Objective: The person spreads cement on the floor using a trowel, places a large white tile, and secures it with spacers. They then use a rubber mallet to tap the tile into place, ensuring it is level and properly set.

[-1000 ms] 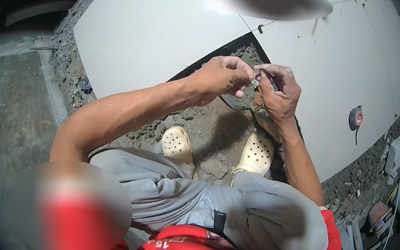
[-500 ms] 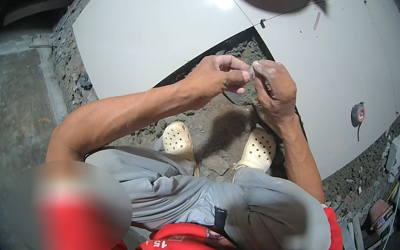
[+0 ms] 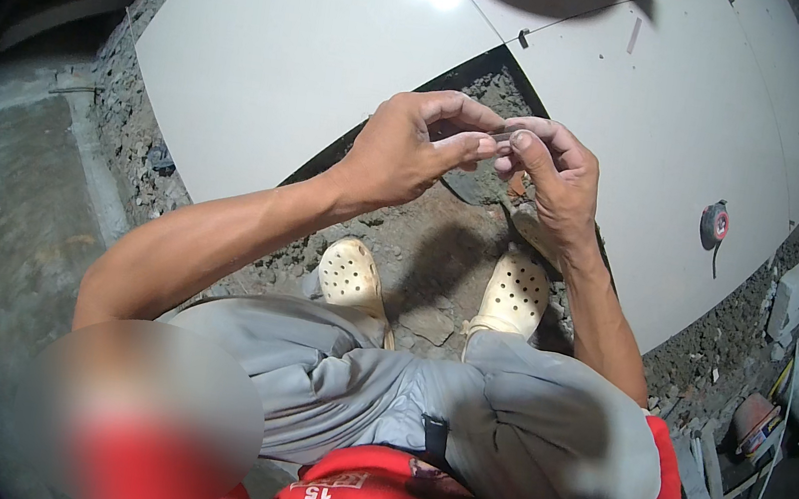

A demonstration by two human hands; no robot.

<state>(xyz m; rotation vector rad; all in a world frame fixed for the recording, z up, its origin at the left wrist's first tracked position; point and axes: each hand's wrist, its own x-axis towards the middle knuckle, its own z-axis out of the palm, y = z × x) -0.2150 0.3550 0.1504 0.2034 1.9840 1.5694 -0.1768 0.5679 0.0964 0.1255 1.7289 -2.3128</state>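
My left hand (image 3: 418,146) and my right hand (image 3: 551,174) meet above an unfilled, dark-edged corner between large white tiles (image 3: 274,51). Their pinched fingertips grip a small, thin, greyish piece (image 3: 499,137), too small to name and partly hidden by the fingers. Beneath my hands are rough grey mortar and rubble (image 3: 438,265) and a curved dark tool (image 3: 463,189), mostly hidden. A small dark clip (image 3: 524,39) sits at the tile joint just beyond.
A tape measure (image 3: 713,225) lies on the right tiles. My cream clogs (image 3: 350,278) stand on the rubble. Buckets (image 3: 758,423), broken slabs (image 3: 796,287) and a white cord lie at the right edge. Bare concrete (image 3: 20,179) extends on the left.
My left hand has risen slightly and its fingers have straightened toward the right hand. My right thumb has turned upward over the small piece. The forearms have shifted a little left.
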